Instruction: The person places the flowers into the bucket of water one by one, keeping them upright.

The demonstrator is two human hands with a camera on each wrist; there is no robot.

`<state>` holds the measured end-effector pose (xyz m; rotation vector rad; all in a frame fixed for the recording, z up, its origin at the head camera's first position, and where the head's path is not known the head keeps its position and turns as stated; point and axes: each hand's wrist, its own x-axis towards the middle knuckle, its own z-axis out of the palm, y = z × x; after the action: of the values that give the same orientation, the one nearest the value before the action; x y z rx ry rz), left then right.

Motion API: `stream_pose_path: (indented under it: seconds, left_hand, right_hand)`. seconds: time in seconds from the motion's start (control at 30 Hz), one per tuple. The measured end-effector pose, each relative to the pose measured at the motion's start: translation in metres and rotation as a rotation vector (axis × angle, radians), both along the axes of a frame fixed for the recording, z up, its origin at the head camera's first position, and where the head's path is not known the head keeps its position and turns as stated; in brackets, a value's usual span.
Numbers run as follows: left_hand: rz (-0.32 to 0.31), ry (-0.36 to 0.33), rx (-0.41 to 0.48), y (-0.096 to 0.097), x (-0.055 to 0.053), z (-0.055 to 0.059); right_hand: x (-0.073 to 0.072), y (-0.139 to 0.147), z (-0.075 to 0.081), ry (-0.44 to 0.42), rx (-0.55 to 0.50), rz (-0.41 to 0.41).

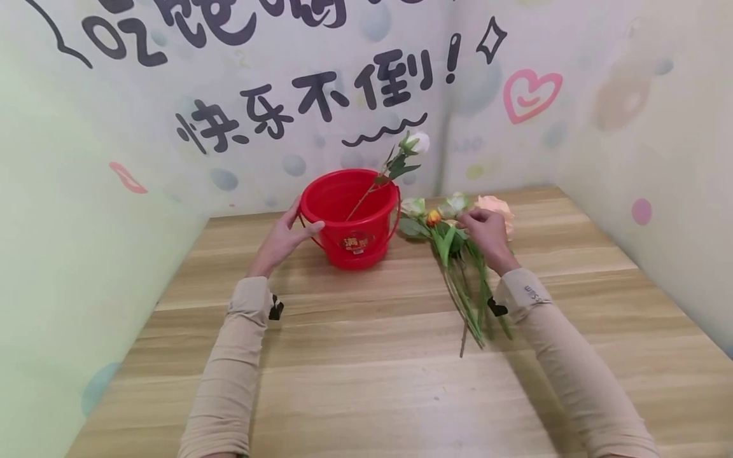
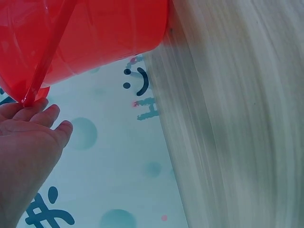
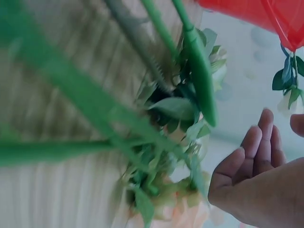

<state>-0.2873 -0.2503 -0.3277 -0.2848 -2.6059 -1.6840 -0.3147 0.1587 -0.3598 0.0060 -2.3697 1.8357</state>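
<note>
A red bucket [image 1: 357, 251] stands upright near the back of the table. My left hand [image 1: 282, 240] rests against its left side, thumb at the front of the rim and fingers along the outside. In the left wrist view, those fingers [image 2: 45, 116] touch the bucket by the handle's end. One white rose [image 1: 420, 142] leans out of the bucket, its stem inside. Over the loose flowers on the right is my right hand [image 1: 487, 236], which holds nothing. The right wrist view shows its fingers loosely bent, with the thumb apart. Beneath lie an orange tulip [image 1: 433, 217] and a peach rose [image 1: 497, 207].
Long green stems [image 1: 466, 305] of the loose flowers point toward the front of the wooden table [image 1: 366, 381]. Several whitish blooms lie among the leaves. A wall [image 1: 258, 172] with dark lettering rises right behind the table, and walls flank both sides.
</note>
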Motion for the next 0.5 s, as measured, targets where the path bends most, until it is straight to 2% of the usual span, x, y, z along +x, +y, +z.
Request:
stream_pose_path:
  seconds: [0.23, 0.37, 0.5]
  left_hand:
    - [-0.013, -0.022, -0.013, 0.010, 0.020, 0.023]
    - [-0.015, -0.023, -0.012, 0.012, 0.023, 0.026]
    - [-0.019, -0.031, -0.006, 0.012, 0.022, 0.026]
  right_hand:
    - [0.007, 0.011, -0.007, -0.021, 0.046, 0.103]
    - [0.013, 0.012, -0.010, -0.043, 0.057, 0.131]
    - [0.019, 0.014, -0.012, -0.089, 0.089, 0.178]
